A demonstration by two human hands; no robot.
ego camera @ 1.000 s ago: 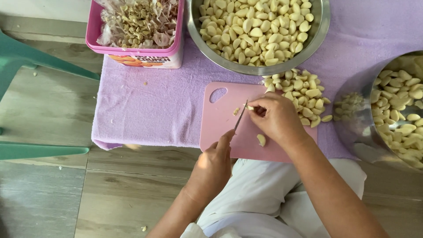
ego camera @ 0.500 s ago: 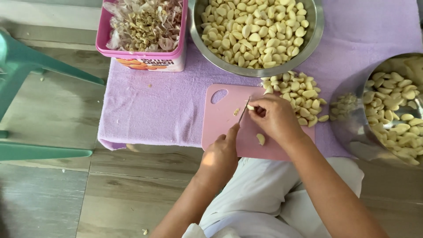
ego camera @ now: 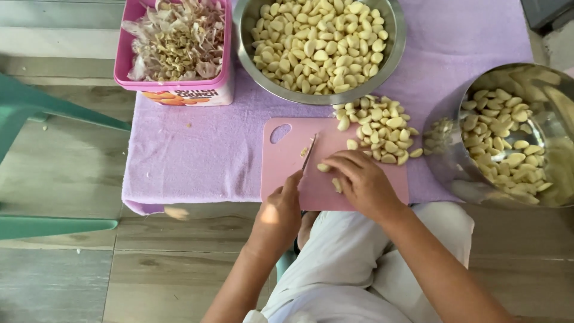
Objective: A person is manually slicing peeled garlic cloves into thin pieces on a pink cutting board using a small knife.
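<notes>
Pink cutting board (ego camera: 287, 164): my left hand (ego camera: 278, 212) grips the knife (ego camera: 309, 154), right hand (ego camera: 362, 182) pinches a garlic clove (ego camera: 323, 167) — fingertips too close, could get nicked.

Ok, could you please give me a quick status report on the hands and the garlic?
Left hand grips knife. Right hand pinches garlic clove on pink cutting board. Blade beside clove, nothing between.

Two steel bowls (ego camera: 394, 42) (ego camera: 454, 161), one pink tub (ego camera: 128, 60), one cutting board (ego camera: 281, 161), one knife (ego camera: 309, 152).
</notes>
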